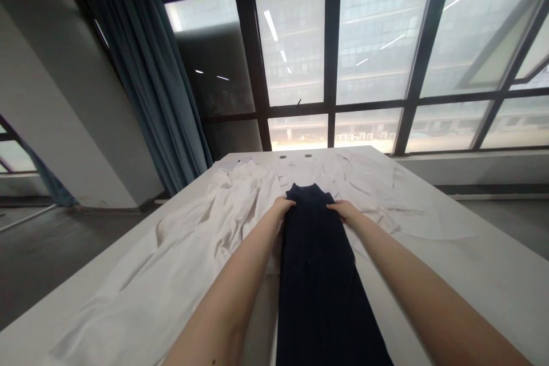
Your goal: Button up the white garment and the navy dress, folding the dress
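A dark navy garment (317, 263) lies lengthwise on the white table, running from its middle to the bottom of the view. Its far end is narrow and has what looks like a neckline. Near that end, my left hand (283, 205) is closed on the garment's left edge. Opposite it, my right hand (343, 208) pinches the right edge between thumb and fingers. The near end of the garment runs out of view.
Rumpled white cloth (171, 263) covers much of the white table (454, 263) on the left. More white cloth (373, 183) spreads at the far right. Beyond the table stand dark-framed windows (295, 46), with a blue curtain (141, 57) and a grey pillar (64, 91) to the left.
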Tool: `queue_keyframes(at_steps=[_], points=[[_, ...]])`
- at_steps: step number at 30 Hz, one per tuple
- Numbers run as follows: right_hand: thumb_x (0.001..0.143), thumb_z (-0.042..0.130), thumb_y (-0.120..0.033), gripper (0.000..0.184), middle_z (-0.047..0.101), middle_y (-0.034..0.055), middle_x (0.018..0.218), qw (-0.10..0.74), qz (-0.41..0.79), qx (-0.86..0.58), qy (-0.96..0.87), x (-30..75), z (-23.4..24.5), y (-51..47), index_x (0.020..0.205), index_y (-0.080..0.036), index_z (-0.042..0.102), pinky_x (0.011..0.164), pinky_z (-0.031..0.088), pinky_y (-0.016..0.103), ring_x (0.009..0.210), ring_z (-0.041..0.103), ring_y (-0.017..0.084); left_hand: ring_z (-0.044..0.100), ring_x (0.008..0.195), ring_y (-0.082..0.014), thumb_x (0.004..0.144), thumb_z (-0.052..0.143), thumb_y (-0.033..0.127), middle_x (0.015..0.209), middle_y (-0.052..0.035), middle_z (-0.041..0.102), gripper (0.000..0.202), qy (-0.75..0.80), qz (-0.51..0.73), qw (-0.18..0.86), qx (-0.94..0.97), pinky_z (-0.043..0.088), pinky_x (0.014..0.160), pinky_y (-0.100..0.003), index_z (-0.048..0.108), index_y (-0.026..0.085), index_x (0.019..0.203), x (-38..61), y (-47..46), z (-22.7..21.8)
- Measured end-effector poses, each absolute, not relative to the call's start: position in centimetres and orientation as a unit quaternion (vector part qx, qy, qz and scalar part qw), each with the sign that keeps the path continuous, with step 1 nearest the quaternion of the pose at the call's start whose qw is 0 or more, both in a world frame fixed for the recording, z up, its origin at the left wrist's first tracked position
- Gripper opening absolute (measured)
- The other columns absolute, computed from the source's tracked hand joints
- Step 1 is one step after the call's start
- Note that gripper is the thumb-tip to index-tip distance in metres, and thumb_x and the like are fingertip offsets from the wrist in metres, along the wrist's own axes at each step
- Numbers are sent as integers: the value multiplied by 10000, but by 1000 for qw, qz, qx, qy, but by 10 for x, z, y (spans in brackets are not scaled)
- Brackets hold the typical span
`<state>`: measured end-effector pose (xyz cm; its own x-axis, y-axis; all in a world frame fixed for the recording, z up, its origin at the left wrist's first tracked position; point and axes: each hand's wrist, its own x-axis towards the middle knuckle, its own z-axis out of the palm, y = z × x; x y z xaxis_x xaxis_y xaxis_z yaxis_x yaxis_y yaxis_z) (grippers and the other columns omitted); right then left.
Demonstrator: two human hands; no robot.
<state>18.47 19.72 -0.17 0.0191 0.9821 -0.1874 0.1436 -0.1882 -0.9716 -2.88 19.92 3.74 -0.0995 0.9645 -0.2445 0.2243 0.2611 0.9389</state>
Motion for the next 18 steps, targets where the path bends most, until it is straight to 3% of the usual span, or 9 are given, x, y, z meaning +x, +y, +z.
queue_keyframes(at_steps=[5, 11, 14, 18], points=[[587, 532, -129, 234, 659, 30, 762, 475, 493, -517, -514, 187, 25, 184, 815, -159, 571, 622, 485, 275, 712, 607, 171, 592, 669, -163, 616, 577, 88, 698, -27, 623, 297, 590, 421, 479, 495, 460, 593, -262, 549, 147, 905, -35, 185, 59], [574, 592, -173, 371, 655, 22, 816, 529, 463, -431, -565, 203, 73, 129, 938, -173, 516, 726, 458, 323, 787, 594, 188, 573, 779, -158, 607, 613, 146, 877, -27, 620, 370, 492, 449, 480, 571, 452, 658, -266, 530, 168, 967, -45, 129, 103], [597, 614, -229, 409, 640, 35, 903, 492, 420, -407, -645, 213, 91, 79, 995, -187, 530, 773, 436, 366, 855, 572, 211, 563, 795, -176, 607, 622, 189, 847, -34, 626, 296, 439, 436, 437, 653, 441, 719, -299, 568, 130, 892, -51, 81, 112], [632, 566, -225, 188, 624, 39, 908, 405, 263, -435, -760, 231, 74, 8, 807, -204, 630, 839, 392, 395, 911, 538, 235, 550, 849, -186, 619, 563, 111, 851, -35, 625, 216, 424, 381, 312, 760, 415, 793, -309, 595, 141, 830, -63, 5, 89]])
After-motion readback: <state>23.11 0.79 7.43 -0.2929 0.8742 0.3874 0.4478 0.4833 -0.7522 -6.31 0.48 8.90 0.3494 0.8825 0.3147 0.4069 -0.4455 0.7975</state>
